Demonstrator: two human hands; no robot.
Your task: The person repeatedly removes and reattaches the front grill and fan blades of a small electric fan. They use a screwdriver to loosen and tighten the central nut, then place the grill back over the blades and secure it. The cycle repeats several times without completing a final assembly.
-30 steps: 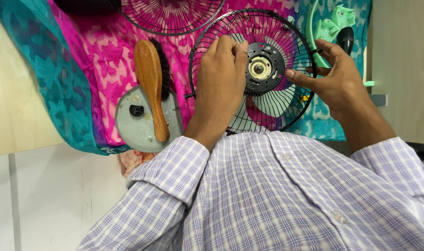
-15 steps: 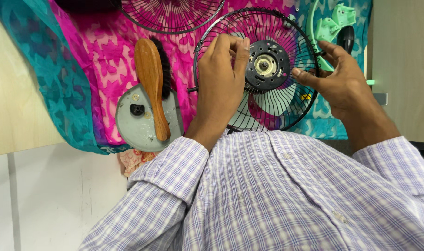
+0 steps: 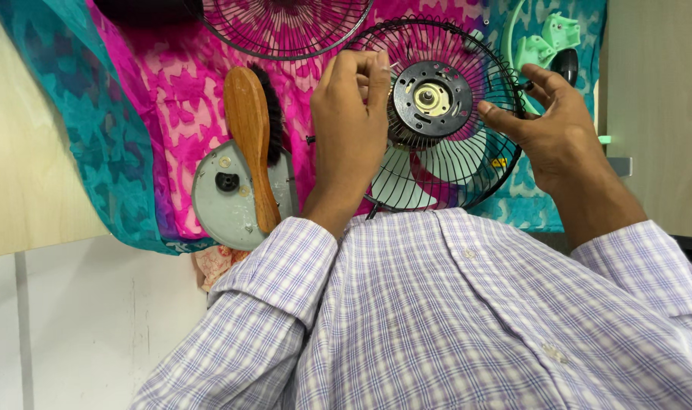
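A black wire fan guard lies on a pink and teal cloth, with a round black hub at its middle. My left hand rests on the guard's left side, its fingers curled beside the hub and pinching what looks like a small thin metal piece. My right hand grips the guard's right rim, thumb pointing at the hub. Pale green fan blades show through the wires.
A wooden brush with black bristles lies over a grey round plate to the left. A second wire guard sits at the top. Green plastic parts lie at the upper right. Wooden table surface flanks the cloth.
The guard and both hands sit slightly further right in view; my left fingers have closed in nearer the hub, and my right hand has shifted along the rim.
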